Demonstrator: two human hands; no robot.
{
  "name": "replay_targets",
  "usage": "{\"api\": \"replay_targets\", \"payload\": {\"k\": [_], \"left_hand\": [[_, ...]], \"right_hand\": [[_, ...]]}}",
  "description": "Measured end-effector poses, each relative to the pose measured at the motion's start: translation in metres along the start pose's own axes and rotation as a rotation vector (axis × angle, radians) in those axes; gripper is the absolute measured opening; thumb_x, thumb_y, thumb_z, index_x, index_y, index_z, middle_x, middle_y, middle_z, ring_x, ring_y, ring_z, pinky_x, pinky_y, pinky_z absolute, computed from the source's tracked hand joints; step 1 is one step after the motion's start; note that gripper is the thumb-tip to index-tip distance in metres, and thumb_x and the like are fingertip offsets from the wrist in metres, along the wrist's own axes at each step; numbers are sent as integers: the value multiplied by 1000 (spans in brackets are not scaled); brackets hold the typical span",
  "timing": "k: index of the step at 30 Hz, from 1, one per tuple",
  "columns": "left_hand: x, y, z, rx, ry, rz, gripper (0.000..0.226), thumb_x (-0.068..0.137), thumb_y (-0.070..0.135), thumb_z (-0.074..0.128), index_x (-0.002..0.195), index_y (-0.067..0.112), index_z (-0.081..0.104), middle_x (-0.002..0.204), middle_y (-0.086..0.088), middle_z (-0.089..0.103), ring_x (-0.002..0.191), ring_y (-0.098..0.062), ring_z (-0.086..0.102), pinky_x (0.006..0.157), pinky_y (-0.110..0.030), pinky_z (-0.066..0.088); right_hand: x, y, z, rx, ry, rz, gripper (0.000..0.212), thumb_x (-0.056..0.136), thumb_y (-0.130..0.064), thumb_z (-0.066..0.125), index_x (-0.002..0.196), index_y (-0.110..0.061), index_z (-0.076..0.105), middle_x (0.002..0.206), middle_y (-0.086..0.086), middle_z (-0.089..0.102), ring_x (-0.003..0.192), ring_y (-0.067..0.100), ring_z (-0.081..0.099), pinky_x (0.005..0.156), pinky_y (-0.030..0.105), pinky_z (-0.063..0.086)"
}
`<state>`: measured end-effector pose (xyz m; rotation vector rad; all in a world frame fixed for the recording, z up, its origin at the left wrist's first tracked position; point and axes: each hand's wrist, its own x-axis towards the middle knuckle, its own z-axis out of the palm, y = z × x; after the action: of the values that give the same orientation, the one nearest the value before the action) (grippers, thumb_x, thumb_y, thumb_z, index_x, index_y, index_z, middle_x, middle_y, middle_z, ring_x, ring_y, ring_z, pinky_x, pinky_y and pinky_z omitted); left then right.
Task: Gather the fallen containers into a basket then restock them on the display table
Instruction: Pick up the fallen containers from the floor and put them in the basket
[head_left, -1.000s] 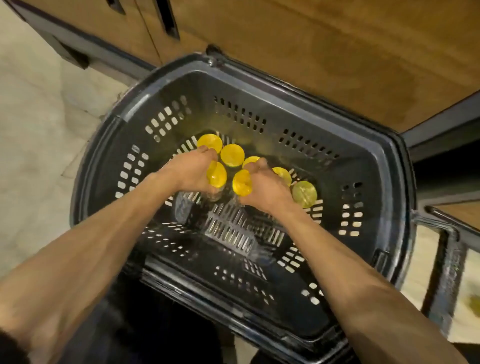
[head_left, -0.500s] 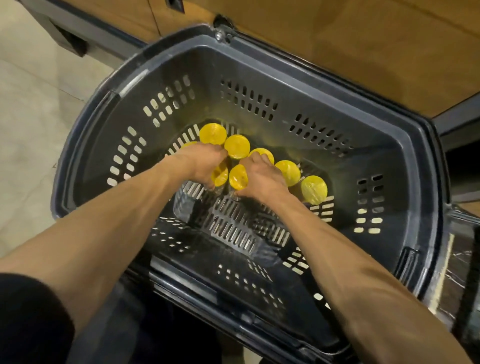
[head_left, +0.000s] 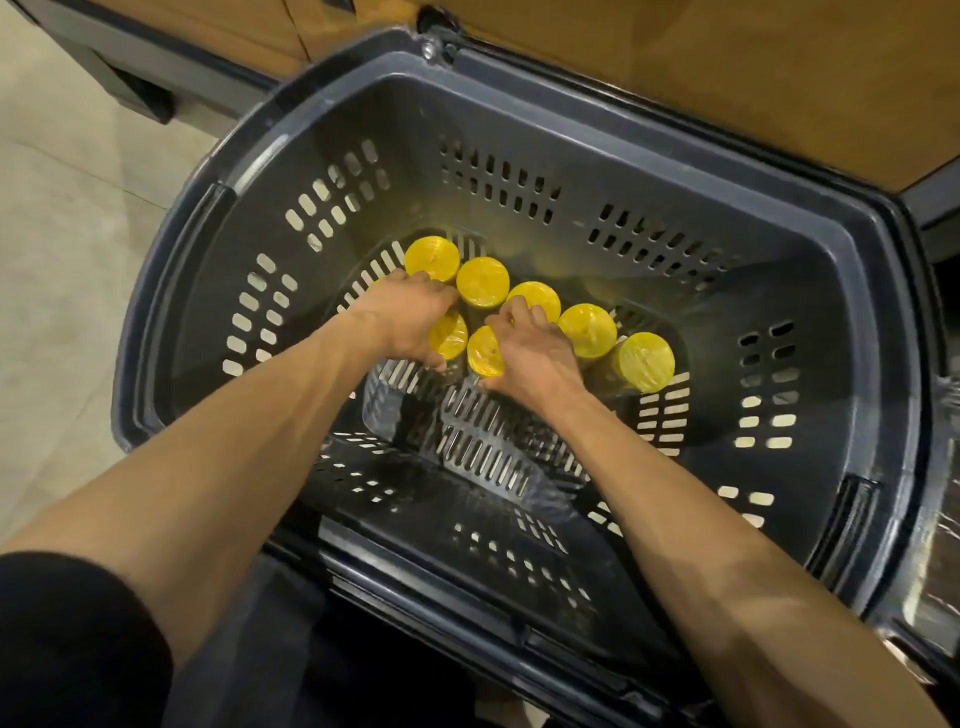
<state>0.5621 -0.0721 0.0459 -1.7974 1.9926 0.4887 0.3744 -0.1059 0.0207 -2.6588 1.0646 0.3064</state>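
A dark grey slotted basket (head_left: 545, 135) fills the view. Several containers with yellow lids stand in a row along its far bottom, among them one at the left end (head_left: 432, 258), one beside it (head_left: 483, 281) and one at the right end (head_left: 644, 361). My left hand (head_left: 410, 317) reaches down into the basket and grips a yellow-lidded container (head_left: 448, 336). My right hand (head_left: 530, 353) grips another yellow-lidded container (head_left: 483, 357) right beside it. The two held containers nearly touch. Their bodies are hidden under my fingers.
A wooden cabinet front (head_left: 727, 67) with a dark base rail (head_left: 156, 57) stands just behind the basket. Pale floor (head_left: 57, 249) lies to the left. A dark frame (head_left: 935, 208) sits at the right edge.
The view has moved closer over the basket. Both hands have sunk a little lower among the containers, each keeping its grip on a yellow-lidded container.
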Motion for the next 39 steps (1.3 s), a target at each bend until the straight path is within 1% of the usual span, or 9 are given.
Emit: {"api": "replay_targets", "payload": {"k": [5, 10, 13, 16, 22, 26, 29, 33, 39], "left_hand": [[-3, -2, 2, -32, -3, -15, 81, 72, 61, 75, 131, 14, 46, 130, -9, 57, 122, -30, 49, 104, -44, 37], [-20, 0, -10, -123, -19, -51, 74, 78, 53, 74, 132, 13, 46, 131, -10, 56, 124, -31, 49, 102, -46, 38], [-48, 3, -31, -167, -27, -120, 62, 86, 47, 66, 133, 12, 45, 132, -13, 54, 125, -34, 47, 102, -50, 37], [-83, 9, -59, -188, -74, -219, 50, 93, 40, 56, 129, 6, 47, 129, -18, 52, 123, -37, 46, 100, -51, 38], [-157, 31, -131, -205, -134, -302, 51, 92, 36, 58, 131, 6, 47, 130, -20, 50, 124, -39, 44, 99, -52, 38], [-206, 59, -191, -241, -118, -305, 45, 94, 37, 54, 129, 9, 49, 131, -19, 51, 126, -39, 44, 100, -52, 37], [-242, 85, -246, -268, -176, -327, 45, 95, 35, 52, 132, 9, 46, 137, -17, 47, 131, -38, 39, 104, -52, 35], [-275, 117, -310, -234, -167, -271, 51, 91, 33, 56, 133, 7, 46, 133, -19, 50, 125, -39, 44, 98, -52, 40], [-283, 149, -384, -174, -104, -208, 46, 93, 37, 54, 130, 11, 48, 131, -15, 52, 124, -35, 47, 96, -48, 41]], "right_hand": [[-1, -1, 1, -6, -4, 3, 76, 73, -52, 79, 133, -14, 48, 130, 7, 43, 112, 27, 46, 80, 38, 48], [-10, 1, -26, 123, -154, 50, 78, 79, -42, 78, 142, -16, 40, 140, 9, 34, 125, 30, 43, 93, 44, 48], [-25, 4, -59, 163, -184, 97, 69, 85, -38, 73, 142, -15, 41, 143, 12, 36, 129, 33, 42, 101, 45, 43], [-47, 4, -101, 153, -233, 163, 56, 90, -36, 66, 137, -12, 48, 140, 15, 41, 130, 35, 41, 99, 45, 43], [-104, -3, -183, 86, -323, 189, 50, 90, -39, 64, 128, -8, 53, 131, 18, 48, 122, 37, 46, 96, 44, 43], [-155, -2, -252, 131, -358, 206, 52, 92, -38, 63, 133, -9, 51, 133, 18, 46, 125, 37, 43, 100, 46, 42], [-192, 1, -306, 157, -358, 214, 50, 94, -40, 60, 134, -12, 51, 130, 18, 48, 123, 37, 44, 96, 47, 44], [-234, 11, -370, 181, -376, 264, 49, 95, -45, 55, 131, -13, 52, 133, 15, 47, 124, 36, 44, 96, 46, 44], [-269, 43, -435, 180, -381, 369, 50, 92, -39, 58, 136, -17, 49, 138, 13, 43, 129, 33, 38, 98, 45, 40]]}}
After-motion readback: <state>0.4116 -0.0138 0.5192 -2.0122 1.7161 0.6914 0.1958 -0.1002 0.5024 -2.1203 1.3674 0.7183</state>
